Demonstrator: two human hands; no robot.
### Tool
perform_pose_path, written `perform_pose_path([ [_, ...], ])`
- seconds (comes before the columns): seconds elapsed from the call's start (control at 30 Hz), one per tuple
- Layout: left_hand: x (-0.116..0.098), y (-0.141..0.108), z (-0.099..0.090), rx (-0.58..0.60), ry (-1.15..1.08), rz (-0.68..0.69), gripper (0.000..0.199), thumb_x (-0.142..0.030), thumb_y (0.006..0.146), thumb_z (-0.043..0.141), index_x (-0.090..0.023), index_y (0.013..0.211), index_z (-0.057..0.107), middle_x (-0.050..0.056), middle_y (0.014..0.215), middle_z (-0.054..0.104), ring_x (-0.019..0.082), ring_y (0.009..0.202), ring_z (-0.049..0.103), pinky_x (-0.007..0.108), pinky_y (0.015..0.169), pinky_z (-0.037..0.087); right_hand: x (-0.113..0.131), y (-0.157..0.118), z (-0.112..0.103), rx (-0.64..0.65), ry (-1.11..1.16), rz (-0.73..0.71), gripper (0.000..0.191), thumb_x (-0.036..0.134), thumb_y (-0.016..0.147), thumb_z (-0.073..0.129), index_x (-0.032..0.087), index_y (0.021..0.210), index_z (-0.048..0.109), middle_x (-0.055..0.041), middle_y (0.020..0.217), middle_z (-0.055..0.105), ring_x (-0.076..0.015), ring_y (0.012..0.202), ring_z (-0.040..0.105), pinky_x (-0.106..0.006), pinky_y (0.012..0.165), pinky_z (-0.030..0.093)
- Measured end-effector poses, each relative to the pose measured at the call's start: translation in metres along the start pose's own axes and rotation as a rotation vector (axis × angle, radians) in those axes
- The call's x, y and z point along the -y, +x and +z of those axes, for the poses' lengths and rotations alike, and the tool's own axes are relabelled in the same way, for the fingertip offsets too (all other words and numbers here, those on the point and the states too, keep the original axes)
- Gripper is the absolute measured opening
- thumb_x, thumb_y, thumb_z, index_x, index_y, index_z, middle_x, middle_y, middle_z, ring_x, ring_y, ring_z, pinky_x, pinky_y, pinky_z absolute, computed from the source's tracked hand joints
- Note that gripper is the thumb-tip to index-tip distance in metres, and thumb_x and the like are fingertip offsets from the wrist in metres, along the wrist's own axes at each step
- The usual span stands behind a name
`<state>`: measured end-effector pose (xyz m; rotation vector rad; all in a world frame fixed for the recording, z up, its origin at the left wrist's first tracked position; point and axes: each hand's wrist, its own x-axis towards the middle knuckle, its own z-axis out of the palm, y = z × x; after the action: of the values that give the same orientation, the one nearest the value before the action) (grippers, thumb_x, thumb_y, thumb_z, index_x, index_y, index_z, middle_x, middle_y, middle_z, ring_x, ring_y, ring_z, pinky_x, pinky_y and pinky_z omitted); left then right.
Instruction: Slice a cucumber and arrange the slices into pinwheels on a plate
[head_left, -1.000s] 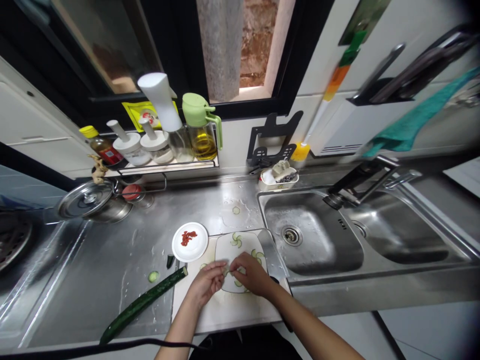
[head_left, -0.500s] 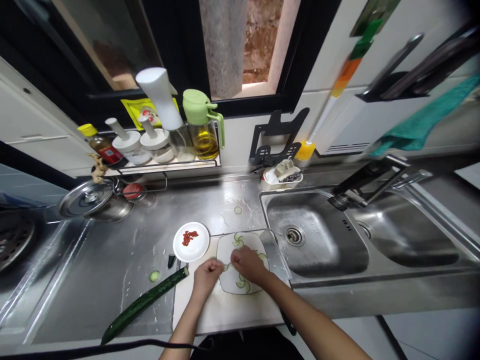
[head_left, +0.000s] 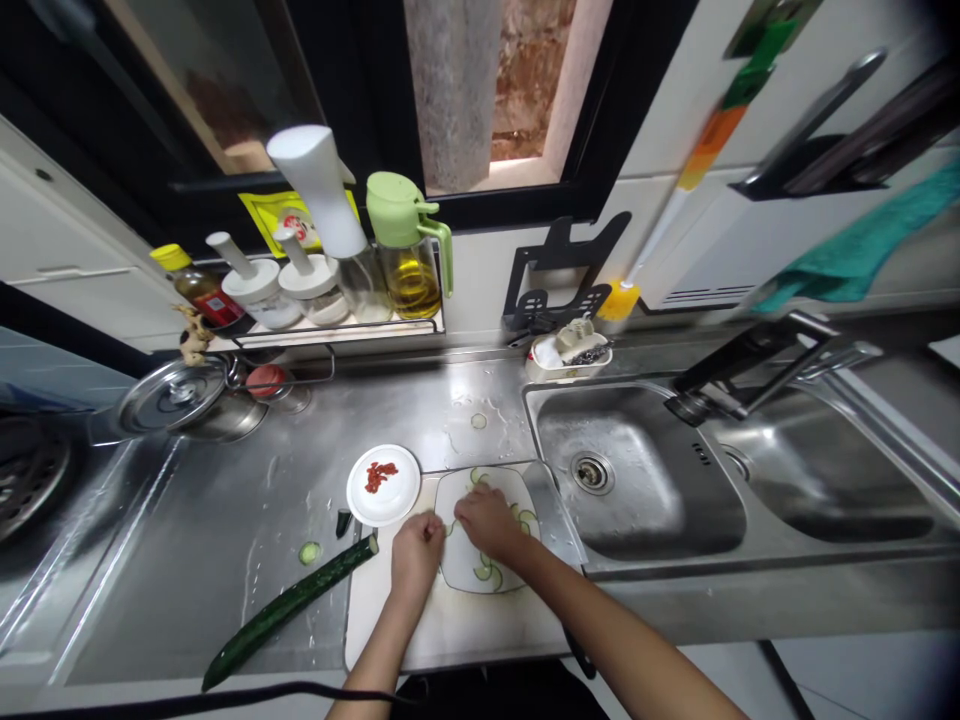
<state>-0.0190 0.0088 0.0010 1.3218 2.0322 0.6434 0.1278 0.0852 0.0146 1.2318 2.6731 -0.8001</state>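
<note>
My left hand [head_left: 417, 556] is closed, fingers curled together at the left edge of a white squarish plate [head_left: 466, 574]. A thin cucumber slice [head_left: 450, 528] shows beside its fingertips. Over the plate, my right hand [head_left: 491, 522] is closed with fingertips bent down; what they hold is hidden. Thin cucumber slices [head_left: 489, 574] lie in curved, fanned groups on the plate, partly covered by the right hand. Under the plate is a pale cutting board [head_left: 442, 636]. A round white plate [head_left: 406, 480] with small red pieces [head_left: 379, 476] stands at the board's upper left.
Left of the board lie a long cucumber [head_left: 289, 610], a cucumber end piece [head_left: 343, 523] and a round slice [head_left: 309, 552]. A blade [head_left: 556, 512] lies along the board's right side, by the sink [head_left: 637, 470]. Bottles and jars stand on a rack [head_left: 345, 333] behind.
My left hand has curled in more and moved slightly back from the slice. The right hand has shifted a little left, over the plate. The view has tilted slightly.
</note>
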Motion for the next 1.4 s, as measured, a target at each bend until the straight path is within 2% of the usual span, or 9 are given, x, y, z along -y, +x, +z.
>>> perform_pose_path([
  [0.33,0.008,-0.001,0.003,-0.05,-0.025,0.045,0.011,-0.02,0.074,0.051,-0.018,0.077,0.061,0.003,0.074,0.063,0.016,0.07,0.057,0.026,0.069,0.041,-0.001,0.003,0.009,-0.019,-0.083,-0.041,0.02,0.015,0.087,0.045,0.018,0.085,0.064,-0.0079,0.095,0.065,-0.0236,0.1,0.046,-0.035,0.078,0.031],
  [0.8,0.013,0.001,0.003,-0.018,-0.056,0.043,0.014,-0.023,0.076,0.048,-0.019,0.075,0.061,0.001,0.072,0.064,0.015,0.068,0.058,0.025,0.068,0.042,-0.006,0.004,0.018,-0.079,-0.1,-0.079,0.018,0.02,0.089,0.047,0.019,0.086,0.065,-0.0075,0.094,0.062,-0.0227,0.1,0.044,-0.035,0.078,0.029],
  [0.93,0.012,0.001,-0.003,-0.03,-0.062,0.036,0.016,-0.024,0.077,0.047,-0.019,0.075,0.062,0.001,0.071,0.064,0.015,0.067,0.057,0.025,0.067,0.041,-0.004,0.002,0.016,-0.092,-0.091,-0.058,0.018,0.019,0.089,0.047,0.019,0.086,0.065,-0.0067,0.094,0.063,-0.0225,0.1,0.044,-0.035,0.078,0.029],
  [1.17,0.032,-0.011,-0.021,-0.166,0.1,-0.039,0.019,-0.028,0.075,0.05,-0.016,0.084,0.062,0.004,0.071,0.059,0.017,0.066,0.054,0.028,0.068,0.042,0.002,-0.02,0.01,-0.125,0.002,0.024,0.017,0.019,0.088,0.047,0.02,0.086,0.064,-0.0044,0.092,0.063,-0.022,0.099,0.045,-0.033,0.073,0.03],
  [1.3,0.046,-0.021,-0.017,-0.166,0.212,-0.047,0.021,-0.023,0.075,0.048,-0.014,0.089,0.061,0.006,0.075,0.056,0.019,0.07,0.054,0.029,0.07,0.042,0.008,-0.037,0.014,-0.124,0.054,0.029,0.016,0.017,0.087,0.048,0.019,0.081,0.063,-0.0037,0.089,0.063,-0.0209,0.096,0.046,-0.032,0.072,0.03],
  [1.4,0.049,-0.022,-0.012,-0.17,0.236,-0.043,0.018,-0.02,0.076,0.046,-0.015,0.086,0.06,0.006,0.075,0.055,0.019,0.071,0.054,0.03,0.072,0.042,0.013,-0.047,0.019,-0.135,0.075,0.032,0.015,0.017,0.087,0.049,0.019,0.079,0.063,-0.004,0.087,0.063,-0.0205,0.094,0.046,-0.032,0.073,0.03],
])
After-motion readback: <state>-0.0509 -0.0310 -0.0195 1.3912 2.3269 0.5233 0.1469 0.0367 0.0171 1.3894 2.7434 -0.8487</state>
